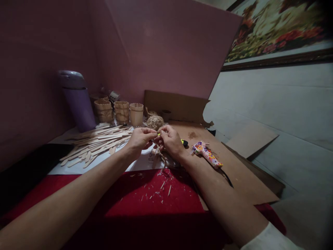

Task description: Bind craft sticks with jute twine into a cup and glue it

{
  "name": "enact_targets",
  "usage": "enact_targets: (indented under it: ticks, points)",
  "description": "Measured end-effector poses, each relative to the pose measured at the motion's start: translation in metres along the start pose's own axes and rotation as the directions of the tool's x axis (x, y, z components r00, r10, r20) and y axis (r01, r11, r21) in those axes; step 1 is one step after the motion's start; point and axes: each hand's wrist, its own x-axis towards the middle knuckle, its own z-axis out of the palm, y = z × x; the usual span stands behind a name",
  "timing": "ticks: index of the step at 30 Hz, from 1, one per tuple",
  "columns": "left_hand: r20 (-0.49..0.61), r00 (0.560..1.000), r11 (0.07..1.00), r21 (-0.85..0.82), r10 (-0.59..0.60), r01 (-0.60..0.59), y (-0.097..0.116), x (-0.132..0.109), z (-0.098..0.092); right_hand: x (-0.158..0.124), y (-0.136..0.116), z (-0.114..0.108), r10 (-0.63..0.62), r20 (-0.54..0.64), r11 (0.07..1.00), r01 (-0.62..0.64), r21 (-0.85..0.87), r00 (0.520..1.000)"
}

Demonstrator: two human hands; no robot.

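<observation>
Bare forearms (pixel 104 177) stretch over the red cloth (pixel 125 201) as my left hand (pixel 140 140) and right hand (pixel 171 141) meet, fingers (pixel 149 131) clamped on a small yellow piece (pixel 159 134) between them, probably for fine control, while wooden sticks (pixel 102 140) and, on cardboard (pixel 244 184), a flowered glue gun (pixel 206 153) lie either side, presumably for easy reach.

Place: a home corner, it seems, in use for crafts
Right wall: large framed flower picture (pixel 281 34) over pale tiles (pixel 244 100)
Near table: red cloth (pixel 135 205) strewn with shavings (pixel 161 184)
Left supplies: flat wooden sticks (pixel 101 144)
Far supplies: wooden cups (pixel 136 115), ball of twine (pixel 155 122)
</observation>
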Motion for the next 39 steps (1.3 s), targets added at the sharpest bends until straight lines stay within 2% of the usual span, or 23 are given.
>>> enact_targets:
  ticks: [2,4,8,14,18,24,32,36,39]
  points:
    - [0.010,1.000,1.000,0.018,0.004,-0.004,0.001,-0.001,0.000,0.002,0.001,-0.001,0.050,0.049,0.995,-0.055,0.089,0.998]
    - [0.015,1.000,0.999,0.032,0.007,-0.007,0.001,-0.001,0.001,0.002,0.000,-0.002,0.047,0.085,0.989,-0.058,0.134,0.995]
    - [-0.010,1.000,0.997,0.070,0.017,-0.017,0.003,-0.004,0.003,0.000,-0.002,-0.004,-0.013,0.087,0.996,0.006,0.086,0.996]
    - [0.016,1.000,0.996,0.085,0.007,-0.009,0.004,-0.005,0.002,-0.002,-0.004,-0.004,-0.080,0.089,0.995,0.075,0.062,0.993]
    - [0.075,0.997,1.000,0.023,0.006,-0.007,0.002,-0.003,-0.001,-0.002,-0.004,-0.006,-0.103,0.086,0.994,0.099,0.054,0.991]
    - [0.095,0.995,0.999,0.024,-0.037,0.035,0.003,-0.004,0.000,0.000,-0.004,-0.008,-0.118,0.082,0.993,0.115,0.041,0.990]
    - [0.130,0.991,1.000,0.023,0.007,-0.010,0.002,-0.003,-0.001,0.001,-0.004,-0.009,-0.134,0.072,0.991,0.133,0.009,0.988]
    - [0.119,0.993,0.999,0.045,-0.002,-0.003,0.002,-0.003,0.000,0.002,-0.002,-0.010,-0.186,0.008,0.977,0.186,-0.105,0.982]
    - [0.073,0.997,0.997,0.073,-0.017,0.011,0.002,-0.004,0.001,0.004,-0.001,-0.012,-0.360,-0.071,0.878,0.312,-0.363,0.930]
